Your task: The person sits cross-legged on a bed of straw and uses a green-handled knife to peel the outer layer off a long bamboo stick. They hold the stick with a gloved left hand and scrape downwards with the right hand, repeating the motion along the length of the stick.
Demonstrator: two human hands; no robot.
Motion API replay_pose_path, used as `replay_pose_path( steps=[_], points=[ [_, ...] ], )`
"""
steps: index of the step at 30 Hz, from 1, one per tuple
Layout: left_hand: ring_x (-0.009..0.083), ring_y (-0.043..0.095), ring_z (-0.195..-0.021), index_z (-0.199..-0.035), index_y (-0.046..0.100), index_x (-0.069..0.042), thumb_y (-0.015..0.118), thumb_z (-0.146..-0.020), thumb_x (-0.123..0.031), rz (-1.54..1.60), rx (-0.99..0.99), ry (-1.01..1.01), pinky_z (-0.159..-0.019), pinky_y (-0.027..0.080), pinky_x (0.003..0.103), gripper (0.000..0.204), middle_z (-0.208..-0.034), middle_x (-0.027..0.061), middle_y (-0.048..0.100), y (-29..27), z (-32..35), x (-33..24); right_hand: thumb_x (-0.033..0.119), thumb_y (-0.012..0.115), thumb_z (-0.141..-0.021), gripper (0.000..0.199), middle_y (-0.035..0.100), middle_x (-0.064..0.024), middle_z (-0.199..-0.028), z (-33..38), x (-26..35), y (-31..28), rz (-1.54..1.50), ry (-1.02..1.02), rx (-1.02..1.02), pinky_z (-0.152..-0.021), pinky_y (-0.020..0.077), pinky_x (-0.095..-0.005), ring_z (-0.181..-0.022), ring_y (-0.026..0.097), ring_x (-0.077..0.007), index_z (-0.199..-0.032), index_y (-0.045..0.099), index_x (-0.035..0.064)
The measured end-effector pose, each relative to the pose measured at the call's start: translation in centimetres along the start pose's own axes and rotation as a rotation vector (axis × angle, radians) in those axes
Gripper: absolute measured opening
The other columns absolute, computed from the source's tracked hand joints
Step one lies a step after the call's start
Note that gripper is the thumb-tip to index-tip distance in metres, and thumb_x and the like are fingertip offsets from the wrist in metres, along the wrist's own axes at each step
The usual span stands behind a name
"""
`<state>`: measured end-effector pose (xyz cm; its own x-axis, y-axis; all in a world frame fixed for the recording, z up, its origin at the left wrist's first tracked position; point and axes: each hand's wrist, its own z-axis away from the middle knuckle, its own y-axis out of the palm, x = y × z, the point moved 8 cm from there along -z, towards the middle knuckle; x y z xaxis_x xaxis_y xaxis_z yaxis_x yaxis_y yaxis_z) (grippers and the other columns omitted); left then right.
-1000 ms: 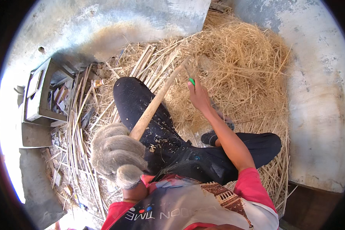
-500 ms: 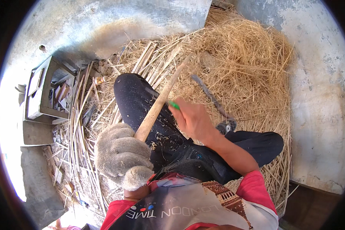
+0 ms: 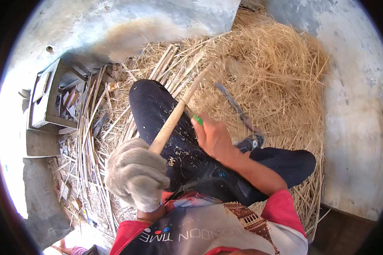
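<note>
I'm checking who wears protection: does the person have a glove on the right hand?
No, the right hand gripping the green handle is bare, while the left hand wears a grey glove.

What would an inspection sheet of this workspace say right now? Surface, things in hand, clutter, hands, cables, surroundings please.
Surface: straw heaped ahead and right; long thin strips at left.
Job's things: pale stick slanting forward; green item, mostly hidden.
Clutter: box-like frame with scraps inside; long dark curved object on the straw.
Hands: gloved left hand grips the stick; bare right hand holds the green item.
Cables: nothing seen.
Surroundings: weathered walls.
</note>
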<state>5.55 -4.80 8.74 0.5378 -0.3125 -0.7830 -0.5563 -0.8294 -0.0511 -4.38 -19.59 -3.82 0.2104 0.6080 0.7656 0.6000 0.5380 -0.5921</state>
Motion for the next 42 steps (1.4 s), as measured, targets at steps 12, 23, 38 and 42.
replay_pose_path(
  steps=[12,23,38,42],
  points=[
    [0.0242,0.057,-0.052,-0.057,0.055,-0.013,0.047,-0.101,-0.042,-0.069,0.020,-0.063,-0.062,0.048,0.040,0.054,-0.056,0.0036,0.058,0.7,2.0,0.1,0.017,0.059,-0.097,0.017,0.053,-0.0195,-0.057,-0.9,-2.1,-1.5,0.174,0.049,-0.042,-0.043,0.0408,-0.0443,-0.051,0.059,-0.0386,-0.090,0.055,0.0022],
    [0.0160,0.041,-0.049,-0.057,0.038,-0.013,0.037,-0.107,-0.038,0.179,-0.230,-0.051,-0.048,0.030,0.031,0.056,-0.053,0.0035,0.039,1.3,2.7,0.0,0.021,0.057,-0.098,0.020,0.053,-0.0162,-0.053,-1.1,0.4,-1.1,0.121,-0.058,-0.033,-0.043,0.0460,-0.0436,-0.049,0.059,-0.0360,-0.087,0.051,0.0050],
    [0.0117,0.041,-0.048,-0.063,0.037,-0.013,0.041,-0.100,-0.059,0.014,-0.393,-0.187,-0.037,0.029,0.024,0.059,-0.058,0.0029,0.038,1.0,1.4,-0.3,0.015,0.060,-0.096,0.015,0.056,-0.0180,-0.059,-1.9,-1.0,-0.1,0.115,-0.070,-0.122,-0.046,0.0446,-0.0456,-0.053,0.060,-0.0383,-0.090,0.053,0.0026],
    [0.0116,0.040,-0.049,-0.063,0.036,-0.014,0.044,-0.101,-0.054,0.033,-0.480,-0.196,-0.037,0.027,0.023,0.056,-0.056,0.0009,0.036,0.5,1.0,-0.3,0.014,0.058,-0.097,0.014,0.059,-0.0203,-0.063,-1.4,2.6,-0.1,0.114,-0.055,0.022,-0.047,0.0453,-0.0460,-0.057,0.062,-0.0381,-0.094,0.051,0.0016]
  ],
)
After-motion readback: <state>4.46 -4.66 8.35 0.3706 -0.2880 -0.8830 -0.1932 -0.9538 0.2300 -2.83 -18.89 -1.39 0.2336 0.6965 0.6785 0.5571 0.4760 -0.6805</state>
